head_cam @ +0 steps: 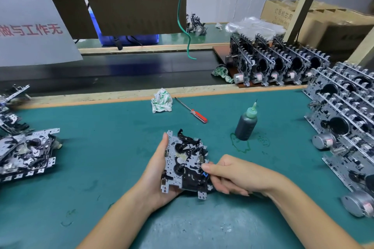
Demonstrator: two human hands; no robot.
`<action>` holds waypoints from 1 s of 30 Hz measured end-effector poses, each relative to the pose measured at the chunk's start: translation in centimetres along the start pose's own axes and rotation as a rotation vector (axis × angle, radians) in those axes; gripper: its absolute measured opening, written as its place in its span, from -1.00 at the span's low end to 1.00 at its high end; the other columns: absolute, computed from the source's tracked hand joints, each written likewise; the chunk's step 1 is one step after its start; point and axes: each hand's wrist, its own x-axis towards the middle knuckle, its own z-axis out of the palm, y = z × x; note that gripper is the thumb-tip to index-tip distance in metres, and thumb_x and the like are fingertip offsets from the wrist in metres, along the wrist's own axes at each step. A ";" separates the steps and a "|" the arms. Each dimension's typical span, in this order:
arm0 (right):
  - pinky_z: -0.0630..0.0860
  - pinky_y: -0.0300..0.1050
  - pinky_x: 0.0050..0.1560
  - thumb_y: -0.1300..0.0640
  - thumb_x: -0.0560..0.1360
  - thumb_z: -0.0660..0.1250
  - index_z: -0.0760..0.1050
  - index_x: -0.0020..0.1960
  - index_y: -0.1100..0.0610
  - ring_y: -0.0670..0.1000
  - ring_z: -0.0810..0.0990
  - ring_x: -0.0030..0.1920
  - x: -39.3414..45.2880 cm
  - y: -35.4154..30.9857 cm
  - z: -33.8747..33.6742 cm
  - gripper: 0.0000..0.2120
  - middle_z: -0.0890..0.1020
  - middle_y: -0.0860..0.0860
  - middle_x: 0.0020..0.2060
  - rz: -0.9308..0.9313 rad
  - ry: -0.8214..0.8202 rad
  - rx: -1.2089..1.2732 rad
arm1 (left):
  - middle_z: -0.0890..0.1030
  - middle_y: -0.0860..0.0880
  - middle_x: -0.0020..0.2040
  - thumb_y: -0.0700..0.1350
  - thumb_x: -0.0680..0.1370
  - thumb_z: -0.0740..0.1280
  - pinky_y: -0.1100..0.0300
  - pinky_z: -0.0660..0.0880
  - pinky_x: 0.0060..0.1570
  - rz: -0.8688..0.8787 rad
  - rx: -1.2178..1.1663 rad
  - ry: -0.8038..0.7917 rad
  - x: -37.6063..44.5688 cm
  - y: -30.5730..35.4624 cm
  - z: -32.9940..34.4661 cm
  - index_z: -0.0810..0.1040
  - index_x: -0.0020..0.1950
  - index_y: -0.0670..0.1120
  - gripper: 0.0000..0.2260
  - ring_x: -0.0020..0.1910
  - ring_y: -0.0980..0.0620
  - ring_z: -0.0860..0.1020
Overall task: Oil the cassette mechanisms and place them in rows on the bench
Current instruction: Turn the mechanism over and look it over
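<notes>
Green bench mat (121,147), wooden strip along its far edge; bare mat on either side of the hands. Left hand (157,174): fingers wrapped under and round the left edge of one cassette mechanism (185,164), held just above the mat. Right hand (228,174): thumb and forefinger pinching the mechanism's right edge. Oil bottle (245,125): upright, beyond the right fingertips. Screwdriver (192,111) and crumpled rag (162,100): farther out. Finished rows (344,111): right margin. Loose pile of mechanisms (26,151): left margin.

Bright, even overhead light; soft shadows on the green mat (101,147). Edges bend and blur; the centre stays sharp.
</notes>
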 end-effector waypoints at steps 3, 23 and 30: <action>0.47 -0.14 0.18 -0.10 0.62 0.05 0.31 -0.55 0.10 -0.07 0.20 -0.69 0.0 0.0 -0.1 -0.40 0.27 -0.04 -0.78 0.000 -0.002 -0.044 | 0.63 -0.21 0.12 0.34 0.46 0.14 -0.01 0.50 0.01 0.003 -0.006 -0.004 0.0 0.0 0.1 0.70 0.01 -0.16 -0.37 0.02 -0.16 0.65; 0.50 -0.14 0.03 -0.12 0.62 0.03 0.33 -0.56 0.04 -0.04 0.19 -0.66 -0.5 0.3 0.1 -0.40 0.29 -0.04 -0.76 -0.071 0.058 -0.045 | 0.64 -0.21 0.10 0.33 0.52 0.09 -0.03 0.49 -0.01 0.001 -0.028 -0.006 -0.3 -0.2 0.3 0.71 -0.02 -0.18 -0.36 -0.03 -0.16 0.66; 0.10 -0.37 -0.62 0.02 0.61 0.07 0.39 -0.33 0.11 -0.09 0.07 -0.70 -1.0 0.7 -1.4 -0.62 0.23 0.00 -0.70 -0.167 0.288 0.368 | 0.43 -0.48 0.25 0.42 0.45 0.10 -0.18 0.54 0.08 -0.018 -0.252 -0.148 -1.3 0.3 0.2 0.50 0.20 -0.41 -0.13 0.18 -0.47 0.47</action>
